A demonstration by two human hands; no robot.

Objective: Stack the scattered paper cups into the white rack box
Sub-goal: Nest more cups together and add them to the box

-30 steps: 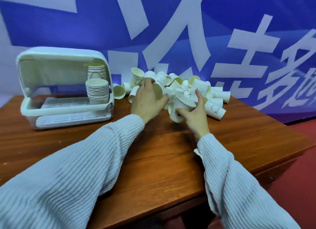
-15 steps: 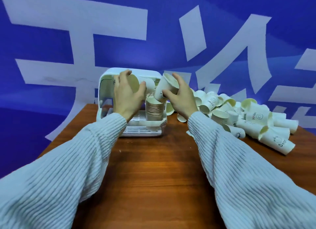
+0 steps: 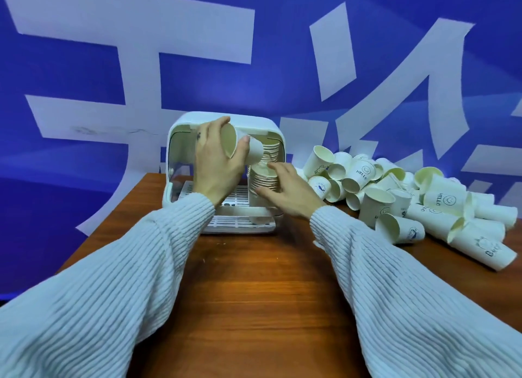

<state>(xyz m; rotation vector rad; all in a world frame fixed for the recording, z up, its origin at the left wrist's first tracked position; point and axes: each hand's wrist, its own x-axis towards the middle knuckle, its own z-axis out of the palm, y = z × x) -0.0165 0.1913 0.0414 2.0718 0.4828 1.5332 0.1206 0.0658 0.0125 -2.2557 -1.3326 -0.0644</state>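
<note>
Head view, task partly done: white rack box (image 3: 180, 151) holds two cup stacks (image 3: 264, 180), right hand (image 3: 288, 192) loosely steadying one, left hand (image 3: 217, 163) gripping a paper cup (image 3: 243, 150), scattered cups (image 3: 401, 197) remaining on table (image 3: 254, 293).

— What holds everything up?

— A brown wooden table (image 3: 254, 307) with a glossy, grained top.

— What sits on it?

— At the far edge, left of centre, a white rack box (image 3: 180, 191) stands upright with its open front facing the person. To its right, a loose pile of paper cups (image 3: 395, 202) sprawls across the tabletop toward the right edge; most lie on their sides, a few stand upright, and several carry small prints such as "HELLO".
</note>
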